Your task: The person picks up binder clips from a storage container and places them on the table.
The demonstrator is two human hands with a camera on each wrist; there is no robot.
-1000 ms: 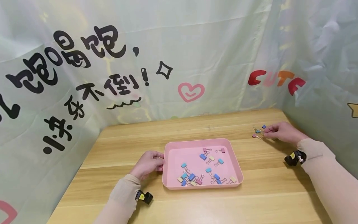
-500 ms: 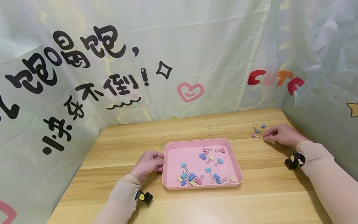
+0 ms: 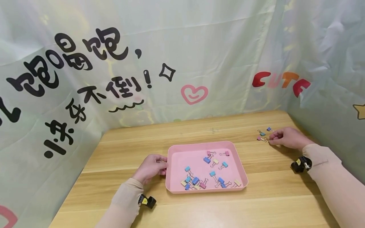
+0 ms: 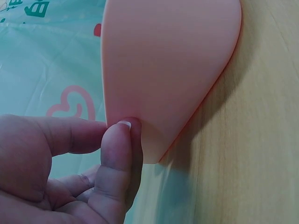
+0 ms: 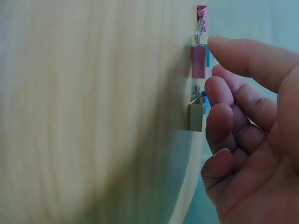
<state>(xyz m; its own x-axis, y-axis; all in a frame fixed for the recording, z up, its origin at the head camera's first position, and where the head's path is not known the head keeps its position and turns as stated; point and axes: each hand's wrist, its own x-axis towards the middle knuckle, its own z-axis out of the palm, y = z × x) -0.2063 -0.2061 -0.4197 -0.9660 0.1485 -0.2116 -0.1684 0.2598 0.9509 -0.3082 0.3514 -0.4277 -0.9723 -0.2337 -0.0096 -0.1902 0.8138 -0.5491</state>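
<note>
Left hand (image 3: 151,168) pinches the left rim of the pink tray (image 3: 182,158) between thumb and finger; right hand (image 3: 289,138) reaches toward the table's (image 3: 205,209) back right corner, fingers loosely bent, tips just beside a yellow clip (image 5: 196,117); whether they touch it I cannot tell. Left of the tray, the left wrist wears a black camera (image 3: 147,201). The tray lies flat around the middle of the table. Inside, from the left, a tangled cluster of clips (image 3: 195,180) lies along its front edge, a looser group (image 3: 207,160) toward its back right corner, and more clips (image 3: 220,180) toward its front right corner. Farther right on the table lie a pink clip (image 3: 259,138), a teal clip (image 3: 262,134) and a blue clip (image 3: 269,129), near the yellow one.
</note>
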